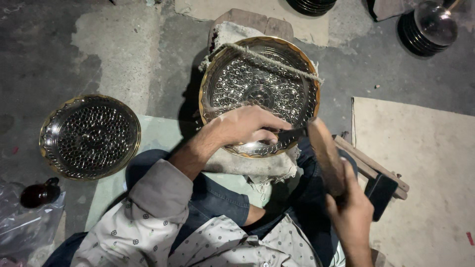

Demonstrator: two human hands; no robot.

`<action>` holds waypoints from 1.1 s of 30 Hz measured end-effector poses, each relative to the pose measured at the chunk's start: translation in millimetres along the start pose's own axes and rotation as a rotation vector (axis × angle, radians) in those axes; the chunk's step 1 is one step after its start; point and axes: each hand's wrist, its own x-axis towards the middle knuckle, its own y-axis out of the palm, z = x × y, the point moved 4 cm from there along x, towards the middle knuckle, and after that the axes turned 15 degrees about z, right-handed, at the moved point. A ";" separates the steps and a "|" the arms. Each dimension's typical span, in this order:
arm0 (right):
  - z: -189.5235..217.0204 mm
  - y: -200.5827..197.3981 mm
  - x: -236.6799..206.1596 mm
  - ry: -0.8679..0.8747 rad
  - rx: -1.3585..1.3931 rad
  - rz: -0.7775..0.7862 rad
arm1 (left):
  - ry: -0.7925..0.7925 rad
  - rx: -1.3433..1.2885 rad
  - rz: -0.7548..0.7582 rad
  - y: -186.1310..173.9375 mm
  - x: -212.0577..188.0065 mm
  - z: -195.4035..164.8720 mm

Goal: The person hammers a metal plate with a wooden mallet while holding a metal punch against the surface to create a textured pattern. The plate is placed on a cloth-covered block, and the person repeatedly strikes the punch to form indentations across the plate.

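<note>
The left hand (247,126) pinches a thin dark metal chisel (289,135) against the embossed round brass tray (260,81); the right hand (352,213) grips a brown wooden mallet (326,155) beside it.

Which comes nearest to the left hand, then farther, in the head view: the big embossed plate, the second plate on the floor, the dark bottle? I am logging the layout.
From the left hand:
1. Big embossed plate, directly under the hand, touching it.
2. Second plate, on the floor to the left.
3. Dark bottle, farthest, lower left by the plastic bag.
</note>
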 end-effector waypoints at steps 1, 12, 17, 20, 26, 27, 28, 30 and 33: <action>1.5 -0.4 -0.8 -0.016 -0.147 0.006 | -0.016 -0.004 0.006 0.9 -0.1 -0.1; -4.8 1.3 -3.1 -0.005 0.064 0.017 | 0.069 0.050 -0.002 1.4 0.1 3.0; -7.7 -5.4 -7.5 0.072 -0.119 0.041 | -0.020 0.027 0.029 2.6 -1.8 12.4; -13.0 -6.8 -9.2 0.065 0.144 0.002 | 0.011 -0.001 0.034 1.0 0.8 14.3; -8.6 5.9 -15.1 -0.002 0.221 0.035 | -0.021 -0.030 0.105 4.4 4.4 18.0; -7.2 3.5 -16.2 0.009 0.075 0.064 | 0.001 -0.030 0.104 4.3 4.3 16.5; -5.8 -0.3 -17.7 0.021 -0.075 0.090 | 0.016 -0.017 0.068 3.2 2.4 14.2; -8.2 -9.9 -18.3 0.064 -0.109 0.112 | 0.051 0.019 0.002 0.6 -2.4 8.4; -13.5 -16.4 -13.7 0.056 0.153 0.128 | -0.144 -0.243 -0.284 4.0 -22.7 5.3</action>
